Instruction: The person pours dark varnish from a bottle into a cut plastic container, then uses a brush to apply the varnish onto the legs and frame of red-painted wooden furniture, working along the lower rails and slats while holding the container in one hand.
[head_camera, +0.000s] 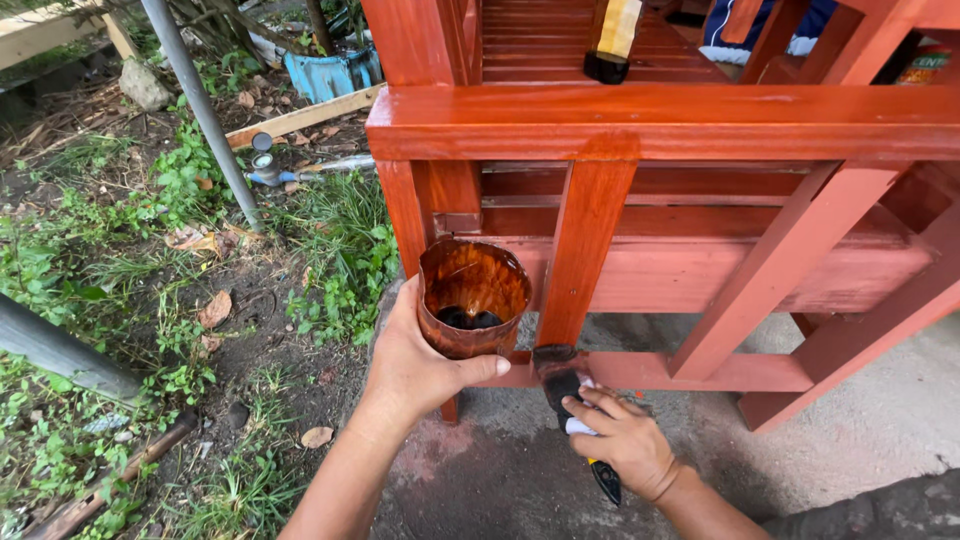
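— What is in your hands?

— My left hand (415, 365) is curled around a cut-off plastic cup (472, 298). My thumb lies across the front of it and my fingers go around the back. The cup is see-through, all smeared brown, and there is a dark puddle of wood stain at the bottom. I hold it upright, just in front of the red-brown frame.

— And the other hand?

— My right hand (622, 440) is closed tight on a paintbrush (567, 392). The handle is dark with a bit of yellow, and its end sticks out below my hand. A small white rag is pinched under my fingers, against the handle. The dark bristles touch the low rail (740, 372) of the frame, right at the foot of the upright post (583, 250).

— What is the frame?

— It is a big wooden bench frame (660, 122), painted shiny red-brown. It has a thick top bar, slanted bars on the right and slats higher up. A second brush (612, 45) with a yellow handle rests on the slats, well away from me.

— What is under you?

— Grey concrete floor (560, 480), with a reddish patch near the cup. On my left there is dirt with grass (150, 270) and dry leaves. A grey metal pole (200, 105) leans there, and a water tap (265, 165) sits beside it.
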